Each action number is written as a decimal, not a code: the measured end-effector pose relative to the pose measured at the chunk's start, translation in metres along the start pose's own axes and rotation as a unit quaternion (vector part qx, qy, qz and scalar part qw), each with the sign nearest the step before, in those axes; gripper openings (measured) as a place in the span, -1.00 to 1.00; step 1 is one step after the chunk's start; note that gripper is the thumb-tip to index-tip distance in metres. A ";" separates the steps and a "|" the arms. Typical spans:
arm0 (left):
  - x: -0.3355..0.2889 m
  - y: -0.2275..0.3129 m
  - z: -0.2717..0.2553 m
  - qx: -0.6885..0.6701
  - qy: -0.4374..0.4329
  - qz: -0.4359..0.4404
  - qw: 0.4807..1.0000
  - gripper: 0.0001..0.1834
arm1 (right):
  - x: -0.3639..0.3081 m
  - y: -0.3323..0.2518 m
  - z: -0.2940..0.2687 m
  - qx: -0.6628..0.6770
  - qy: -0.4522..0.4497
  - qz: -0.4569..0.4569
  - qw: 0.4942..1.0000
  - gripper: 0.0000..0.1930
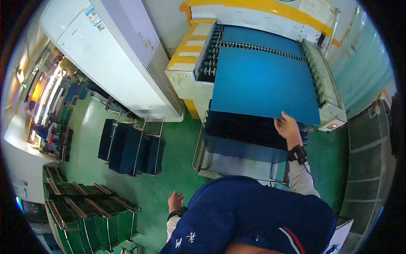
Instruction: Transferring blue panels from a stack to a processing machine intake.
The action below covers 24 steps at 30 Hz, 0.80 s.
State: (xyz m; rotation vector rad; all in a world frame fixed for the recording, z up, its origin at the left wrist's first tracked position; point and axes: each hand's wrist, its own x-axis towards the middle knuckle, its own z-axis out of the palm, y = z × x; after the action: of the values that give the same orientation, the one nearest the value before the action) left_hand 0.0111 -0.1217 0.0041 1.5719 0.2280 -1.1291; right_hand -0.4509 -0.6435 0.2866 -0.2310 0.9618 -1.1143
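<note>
A large flat blue panel [262, 82] lies on the rollers of a conveyor machine, its near end reaching out past the machine. My right hand [288, 128] grips the near edge of that panel, right of its middle, thumb and fingers pinching it. Below it, a rack [237, 164] holds several dark blue panels [247, 131] close together. My left hand [175, 201] hangs low at my left side, over the floor, with loosely bent fingers and nothing in it. Both wrists wear black bands.
The conveyor machine [188, 80] has rows of roller wheels and yellow tape. A tall white air conditioner [114, 55] stands left of it. Racks of dark blue panels [127, 148] and green panels [91, 211] stand on the green floor [177, 150]. A grey rack [366, 169] stands at right.
</note>
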 end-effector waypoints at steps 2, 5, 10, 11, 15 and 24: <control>-0.011 0.005 0.012 -0.071 0.035 -0.053 0.995 -0.59 | 0.012 0.001 -0.002 -0.034 -0.018 0.004 0.999 -0.76; -0.025 0.010 0.018 -0.064 0.054 -0.047 0.995 -0.53 | 0.021 -0.003 0.004 -0.068 -0.029 0.016 0.997 -0.74; -0.038 0.021 0.029 -0.066 0.077 -0.058 0.993 -0.50 | 0.040 -0.009 0.008 -0.098 -0.038 0.019 0.994 -0.72; -0.040 0.023 0.030 -0.065 0.078 -0.056 0.993 -0.50 | 0.045 -0.011 0.006 -0.096 -0.048 0.020 0.994 -0.72; -0.049 0.024 0.030 -0.068 0.075 -0.036 0.994 -0.50 | 0.048 -0.016 0.017 -0.095 -0.042 0.015 0.995 -0.73; -0.043 0.008 0.018 -0.108 0.038 -0.029 0.993 -0.56 | 0.069 -0.018 0.018 -0.086 -0.056 0.007 0.995 -0.70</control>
State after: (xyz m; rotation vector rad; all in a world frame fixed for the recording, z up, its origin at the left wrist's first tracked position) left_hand -0.0151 -0.1218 0.0429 1.4243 0.4346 -1.0527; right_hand -0.4421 -0.7149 0.2716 -0.4216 0.9579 -0.9956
